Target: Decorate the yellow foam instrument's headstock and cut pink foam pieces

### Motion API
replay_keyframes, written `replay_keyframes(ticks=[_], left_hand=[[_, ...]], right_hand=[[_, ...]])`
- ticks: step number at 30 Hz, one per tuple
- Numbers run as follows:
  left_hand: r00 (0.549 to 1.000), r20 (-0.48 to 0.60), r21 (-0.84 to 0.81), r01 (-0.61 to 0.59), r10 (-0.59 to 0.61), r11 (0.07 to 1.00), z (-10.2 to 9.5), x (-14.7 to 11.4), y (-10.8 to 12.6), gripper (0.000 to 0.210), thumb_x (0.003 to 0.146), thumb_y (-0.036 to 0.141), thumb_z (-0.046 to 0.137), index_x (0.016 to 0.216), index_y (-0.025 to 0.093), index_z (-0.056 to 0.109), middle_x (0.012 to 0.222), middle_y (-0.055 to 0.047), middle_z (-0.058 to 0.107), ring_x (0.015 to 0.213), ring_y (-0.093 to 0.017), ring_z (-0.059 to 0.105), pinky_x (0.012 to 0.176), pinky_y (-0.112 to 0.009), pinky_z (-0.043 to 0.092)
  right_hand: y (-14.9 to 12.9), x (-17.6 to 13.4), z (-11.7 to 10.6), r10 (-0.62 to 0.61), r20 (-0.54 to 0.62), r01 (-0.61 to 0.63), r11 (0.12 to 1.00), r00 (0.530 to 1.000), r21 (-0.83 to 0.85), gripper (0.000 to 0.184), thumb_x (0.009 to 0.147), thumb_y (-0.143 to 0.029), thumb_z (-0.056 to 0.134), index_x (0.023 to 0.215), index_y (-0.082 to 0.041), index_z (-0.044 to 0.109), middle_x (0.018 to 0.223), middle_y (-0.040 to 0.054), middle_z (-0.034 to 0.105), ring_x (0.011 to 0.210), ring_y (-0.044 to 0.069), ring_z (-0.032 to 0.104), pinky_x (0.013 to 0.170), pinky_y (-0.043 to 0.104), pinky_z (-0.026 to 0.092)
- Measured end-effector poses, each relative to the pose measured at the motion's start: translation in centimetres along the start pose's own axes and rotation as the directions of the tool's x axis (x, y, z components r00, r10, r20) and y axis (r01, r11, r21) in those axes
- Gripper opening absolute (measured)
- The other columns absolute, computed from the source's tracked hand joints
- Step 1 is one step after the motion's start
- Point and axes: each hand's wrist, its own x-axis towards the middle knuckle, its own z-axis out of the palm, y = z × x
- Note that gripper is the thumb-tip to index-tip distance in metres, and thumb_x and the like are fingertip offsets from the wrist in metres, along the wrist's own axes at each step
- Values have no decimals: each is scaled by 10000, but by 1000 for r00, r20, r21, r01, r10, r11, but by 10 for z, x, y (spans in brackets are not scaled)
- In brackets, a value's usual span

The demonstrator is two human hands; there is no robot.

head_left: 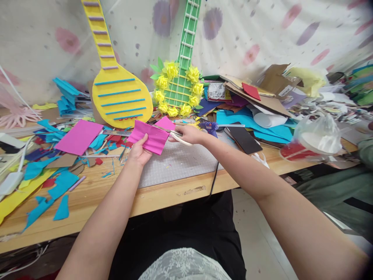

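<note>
My left hand [140,153] grips a magenta paper sheet [154,139] near its lower left, thumb on top, above the grey cutting mat [186,163]. My right hand [188,135] is closed around the white handles of a pair of scissors [177,136]. The scissor blades point left along the upper part of the sheet, where a magenta flap [166,123] stands apart behind them. Another magenta sheet [79,137] lies to the left on scraps. Behind my hands a yellow paper guitar [122,97] and a green one [178,88] with yellow flowers lean upright.
Blue, red and yellow paper scraps [62,182] cover the left of the wooden table [171,188]. Right of my hands are a blue glue gun [210,126], a dark phone [244,139] and a red bucket [309,146] in plastic. Cardboard and paper [259,93] pile up behind.
</note>
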Motion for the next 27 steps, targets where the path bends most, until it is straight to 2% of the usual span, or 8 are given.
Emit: replay_keyframes(ticks=[10, 17, 27], left_hand=[[999, -18, -3, 32, -32, 999, 3, -4, -1, 337, 853, 67, 500, 1174, 138, 575, 1005, -106, 712, 835, -172, 697, 855, -322, 534], [1000, -8, 18, 29, -29, 999, 3, -4, 0, 285, 865, 69, 478, 1117, 124, 600, 914, -89, 728, 770, -154, 697, 829, -305, 540], [999, 11, -3, 44, -43, 999, -4, 3, -1, 266, 851, 76, 503, 1087, 129, 612, 928, -86, 722, 846, -171, 688, 866, -329, 524]], right_hand=[[-6, 7, 2, 3, 7, -3, 999, 1000, -36, 614, 736, -756, 425, 829, -169, 581, 768, 44, 584, 670, 141, 479, 580, 234, 277], [-8, 8, 2, 15, -19, -16, 999, 1000, -41, 605, 720, -750, 462, 792, -160, 578, 734, 37, 570, 631, 128, 449, 553, 234, 248], [-14, 7, 4, 57, -15, -58, 998, 998, -37, 590, 745, -716, 473, 827, -147, 605, 736, 41, 584, 644, 130, 463, 575, 236, 245]])
